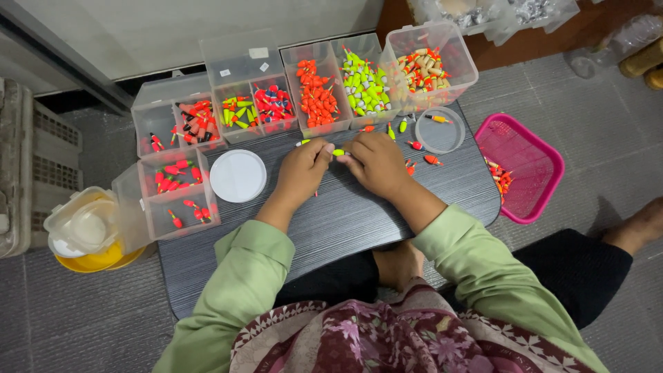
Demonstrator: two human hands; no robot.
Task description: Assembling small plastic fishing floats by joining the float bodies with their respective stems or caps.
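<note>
Sitting at the far left, a yellow tub (97,259) with a clear lid rests beside clear compartment boxes (178,197) of red floats; a round white lid (237,175) lies on the dark table (345,214). The left hand (304,169) and right hand (376,162) meet mid-table, both closed in a pinch on a small yellow-green float (338,152) held between their fingertips. Behind them stand more clear bins (318,90) of red and green floats. A pink basket (525,166) sits at the far right
</note>
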